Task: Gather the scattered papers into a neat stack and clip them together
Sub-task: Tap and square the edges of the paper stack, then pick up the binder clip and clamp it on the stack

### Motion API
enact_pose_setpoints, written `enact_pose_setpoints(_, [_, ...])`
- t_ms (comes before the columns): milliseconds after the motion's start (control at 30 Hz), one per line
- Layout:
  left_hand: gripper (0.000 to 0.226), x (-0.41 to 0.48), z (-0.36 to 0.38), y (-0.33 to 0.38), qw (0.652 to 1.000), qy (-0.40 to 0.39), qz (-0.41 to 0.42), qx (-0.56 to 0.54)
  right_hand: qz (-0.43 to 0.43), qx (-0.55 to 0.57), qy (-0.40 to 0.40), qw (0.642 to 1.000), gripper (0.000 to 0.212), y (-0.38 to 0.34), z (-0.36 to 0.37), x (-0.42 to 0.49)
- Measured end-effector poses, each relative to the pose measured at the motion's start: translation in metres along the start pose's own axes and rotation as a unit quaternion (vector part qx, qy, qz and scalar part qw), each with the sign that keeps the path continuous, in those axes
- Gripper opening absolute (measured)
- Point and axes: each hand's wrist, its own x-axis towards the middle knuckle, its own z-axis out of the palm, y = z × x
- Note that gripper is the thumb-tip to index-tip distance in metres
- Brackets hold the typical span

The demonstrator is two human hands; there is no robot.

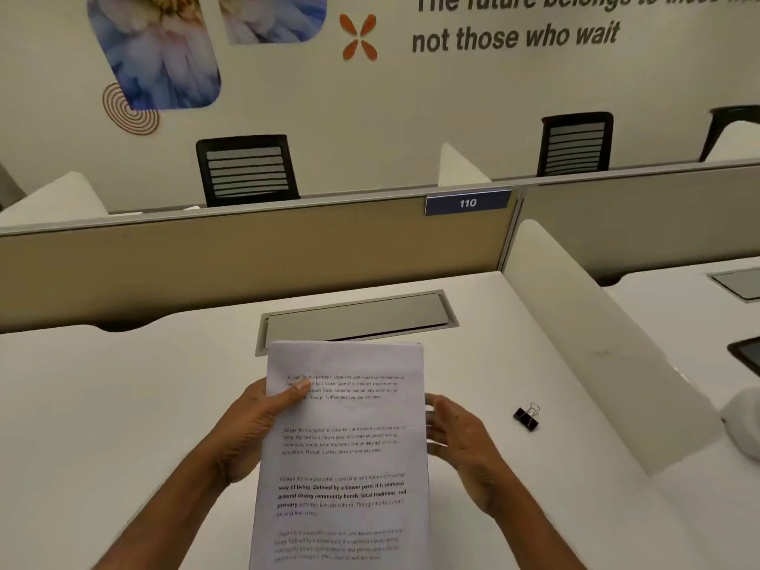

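Note:
A stack of printed white papers (345, 454) is held upright above the white desk (123, 405), its edges lined up. My left hand (251, 429) grips the stack's left edge, with the thumb lying across the front page near the first paragraph. My right hand (456, 438) is at the right edge, fingers lightly curved against the side of the sheets and partly hidden behind them. A black binder clip (526, 417) with silver handles lies on the desk to the right of my right hand, apart from it.
A grey cable hatch (357, 318) is set into the desk behind the papers. A tan partition (246, 257) with a blue "110" tag stands at the back, a white divider (584, 335) on the right. A dark tablet corner (746, 355) shows on the neighbouring desk.

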Motion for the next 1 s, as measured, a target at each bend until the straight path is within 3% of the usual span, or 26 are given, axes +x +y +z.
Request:
enact_pose_setpoints(67, [0.061,0.004,0.005,0.002,1.000,0.006,0.001,0.001,-0.043,-0.071,0.170,0.982,0.051,0.013,-0.043,0.015])
enact_pose_setpoints(133, [0.049,0.007,0.007,0.003,1.000,0.015,-0.001,0.008,-0.054,-0.192,0.342,0.918,0.028,0.033,-0.088,0.031])
enact_pose_setpoints(200, [0.042,0.008,0.010,0.006,1.000,0.023,-0.007,0.013,-0.042,-0.287,0.402,0.869,0.033,0.050,-0.126,0.044])
enact_pose_setpoints(267, [0.036,0.009,0.012,0.010,0.999,0.028,-0.009,0.020,-0.034,-0.365,0.373,0.852,0.041,0.064,-0.151,0.055])
enact_pose_setpoints(400, [0.032,0.009,0.014,0.018,0.999,0.033,-0.014,0.024,-0.025,-0.357,0.323,0.876,0.026,0.082,-0.169,0.065])
enact_pose_setpoints(567, [0.035,0.007,0.016,0.020,0.999,0.043,-0.017,0.028,-0.040,-0.354,0.349,0.867,0.034,0.078,-0.171,0.063])
enact_pose_setpoints(767, [0.037,0.008,0.016,0.022,0.998,0.044,-0.027,0.038,-0.039,-0.327,0.367,0.870,0.013,0.079,-0.174,0.071])
enact_pose_setpoints(1000, [0.036,0.012,0.014,0.021,0.999,0.034,-0.021,0.013,-0.013,-0.318,0.417,0.851,0.028,0.068,-0.160,0.080])
